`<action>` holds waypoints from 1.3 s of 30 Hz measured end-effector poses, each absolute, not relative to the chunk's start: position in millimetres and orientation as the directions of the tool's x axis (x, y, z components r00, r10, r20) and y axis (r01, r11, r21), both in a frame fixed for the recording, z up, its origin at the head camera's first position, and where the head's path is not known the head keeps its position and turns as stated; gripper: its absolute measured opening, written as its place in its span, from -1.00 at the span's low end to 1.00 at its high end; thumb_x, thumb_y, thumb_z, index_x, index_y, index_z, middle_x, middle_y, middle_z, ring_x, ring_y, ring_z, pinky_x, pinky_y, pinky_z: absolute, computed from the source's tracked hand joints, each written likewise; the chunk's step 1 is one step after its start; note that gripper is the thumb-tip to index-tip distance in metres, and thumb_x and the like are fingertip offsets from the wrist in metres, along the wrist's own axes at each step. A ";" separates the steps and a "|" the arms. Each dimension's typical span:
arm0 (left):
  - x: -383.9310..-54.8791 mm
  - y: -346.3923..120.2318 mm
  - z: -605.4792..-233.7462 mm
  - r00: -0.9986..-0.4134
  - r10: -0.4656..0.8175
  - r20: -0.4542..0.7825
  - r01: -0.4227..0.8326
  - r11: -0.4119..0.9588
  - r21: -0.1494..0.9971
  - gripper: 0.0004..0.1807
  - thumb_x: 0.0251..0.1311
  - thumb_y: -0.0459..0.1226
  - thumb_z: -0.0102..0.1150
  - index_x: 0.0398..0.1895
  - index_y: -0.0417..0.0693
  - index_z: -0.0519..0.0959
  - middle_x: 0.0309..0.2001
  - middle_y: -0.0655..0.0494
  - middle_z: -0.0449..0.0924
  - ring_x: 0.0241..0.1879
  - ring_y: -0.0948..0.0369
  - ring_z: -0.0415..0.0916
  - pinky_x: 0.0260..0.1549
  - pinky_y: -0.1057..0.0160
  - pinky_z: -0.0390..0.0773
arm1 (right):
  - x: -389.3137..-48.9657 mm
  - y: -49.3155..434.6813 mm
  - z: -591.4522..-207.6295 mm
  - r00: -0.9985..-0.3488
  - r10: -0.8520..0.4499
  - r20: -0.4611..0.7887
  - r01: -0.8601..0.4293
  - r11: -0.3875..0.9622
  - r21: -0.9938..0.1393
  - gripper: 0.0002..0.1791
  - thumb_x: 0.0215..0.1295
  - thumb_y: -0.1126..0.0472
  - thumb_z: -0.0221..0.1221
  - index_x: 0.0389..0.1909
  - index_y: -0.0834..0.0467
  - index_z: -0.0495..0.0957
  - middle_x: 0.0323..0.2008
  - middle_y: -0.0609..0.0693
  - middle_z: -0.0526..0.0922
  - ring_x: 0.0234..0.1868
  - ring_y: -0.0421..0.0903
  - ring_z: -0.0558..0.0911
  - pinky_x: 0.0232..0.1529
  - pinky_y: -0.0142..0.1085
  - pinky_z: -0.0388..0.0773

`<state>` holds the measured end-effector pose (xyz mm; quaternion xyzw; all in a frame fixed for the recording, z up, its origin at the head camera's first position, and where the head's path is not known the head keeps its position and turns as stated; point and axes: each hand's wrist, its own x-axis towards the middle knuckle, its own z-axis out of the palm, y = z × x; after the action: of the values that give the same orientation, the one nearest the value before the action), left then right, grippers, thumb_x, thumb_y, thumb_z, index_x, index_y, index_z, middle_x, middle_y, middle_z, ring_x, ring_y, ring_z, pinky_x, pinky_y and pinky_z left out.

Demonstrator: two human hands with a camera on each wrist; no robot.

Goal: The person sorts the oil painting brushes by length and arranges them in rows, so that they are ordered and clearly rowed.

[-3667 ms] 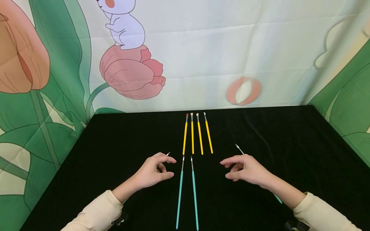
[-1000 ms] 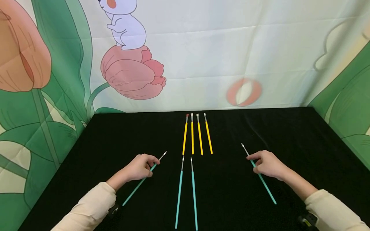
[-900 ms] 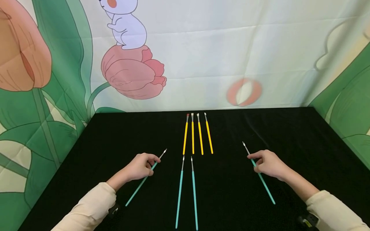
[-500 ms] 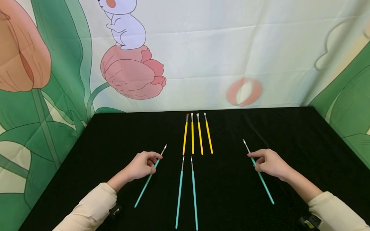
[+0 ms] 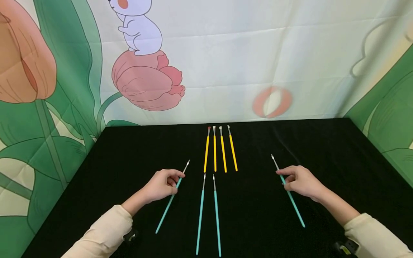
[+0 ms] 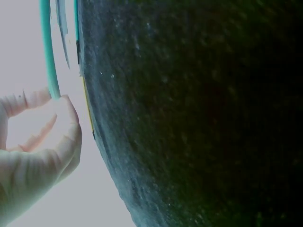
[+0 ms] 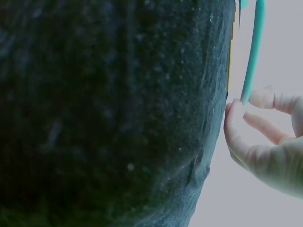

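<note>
My left hand (image 5: 162, 184) pinches a teal-handled paintbrush (image 5: 166, 212) between thumb and fingers, its bristle tip pointing away and slightly right. On the other side, my right hand (image 5: 301, 182) pinches a second teal paintbrush (image 5: 295, 208), whose tip leans away and to the left. In each wrist view the teal handle (image 6: 49, 52) rises from between thumb and fingertips. Two more teal paintbrushes, a left one (image 5: 200, 218) and a right one (image 5: 217, 218), lie between the hands, tips pointing away.
Beyond the two lying teal brushes, a row of several yellow-handled paintbrushes (image 5: 215, 154) rests on the black cloth (image 5: 145, 150). One has a red tip; the others are pale. A printed curtain (image 5: 226, 64) with flowers hangs behind the table's far edge.
Both hands, unclasped at first, moved outward and took hold of the outer teal brushes. Since then the left brush has swung more upright and shifted right; the right one has turned slightly.
</note>
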<state>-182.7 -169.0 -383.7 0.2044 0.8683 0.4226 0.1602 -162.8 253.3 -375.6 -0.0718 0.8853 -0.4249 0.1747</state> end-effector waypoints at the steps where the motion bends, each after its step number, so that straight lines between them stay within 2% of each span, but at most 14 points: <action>1: -182.3 -168.4 -383.4 -0.863 0.494 -0.104 0.221 0.556 0.801 -0.54 -0.10 -0.58 0.09 -0.01 -0.33 0.46 -0.28 -0.07 0.41 -0.41 0.19 0.41 -0.49 0.31 0.48 | -162.9 253.4 -375.7 -0.929 -0.275 -0.248 0.022 0.629 -0.777 -0.41 -0.04 0.46 0.14 0.12 0.44 0.33 -0.25 0.18 0.47 -0.40 -0.08 0.51 -0.40 -0.21 0.50; 13: -180.5 -158.0 -383.4 -0.852 0.517 -0.078 0.244 0.525 0.815 -0.55 -0.10 -0.56 0.10 -0.02 -0.33 0.47 -0.27 -0.05 0.43 -0.38 0.19 0.42 -0.45 0.31 0.49 | -163.1 253.7 -378.3 -0.931 -0.267 -0.249 0.030 0.625 -0.780 -0.41 -0.04 0.45 0.15 0.12 0.44 0.34 -0.17 0.22 0.44 -0.38 -0.07 0.51 -0.37 -0.20 0.51; 22: -177.1 -148.0 -384.6 -0.840 0.541 -0.046 0.262 0.477 0.839 -0.55 -0.09 -0.56 0.10 -0.01 -0.33 0.46 -0.27 -0.04 0.43 -0.37 0.19 0.43 -0.42 0.31 0.49 | -162.9 252.1 -378.6 -0.934 -0.259 -0.246 0.034 0.621 -0.783 -0.42 -0.06 0.46 0.14 0.10 0.44 0.35 -0.24 0.19 0.47 -0.40 -0.08 0.50 -0.41 -0.21 0.50; 27: -173.8 -144.2 -383.8 -0.839 0.543 -0.030 0.265 0.457 0.849 -0.54 -0.10 -0.57 0.10 -0.01 -0.35 0.46 -0.27 -0.05 0.43 -0.37 0.19 0.44 -0.40 0.32 0.50 | -162.9 250.9 -378.6 -0.936 -0.256 -0.242 0.034 0.619 -0.785 -0.43 -0.05 0.47 0.14 0.10 0.44 0.36 -0.20 0.21 0.46 -0.38 -0.08 0.51 -0.38 -0.20 0.50; 39: -167.8 -132.5 -381.7 -0.838 0.542 -0.058 0.197 0.401 0.895 -0.51 -0.10 -0.58 0.10 0.03 -0.36 0.43 -0.22 -0.08 0.41 -0.38 0.19 0.47 -0.42 0.30 0.52 | -163.4 250.2 -378.3 -0.938 -0.248 -0.240 0.037 0.619 -0.785 -0.43 -0.05 0.46 0.15 0.10 0.43 0.36 -0.16 0.22 0.46 -0.36 -0.08 0.52 -0.36 -0.19 0.51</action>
<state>-167.8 -132.5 -381.7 0.2258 0.8188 0.4987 0.1731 -163.4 250.2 -378.3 -0.0597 0.8844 -0.4325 0.1651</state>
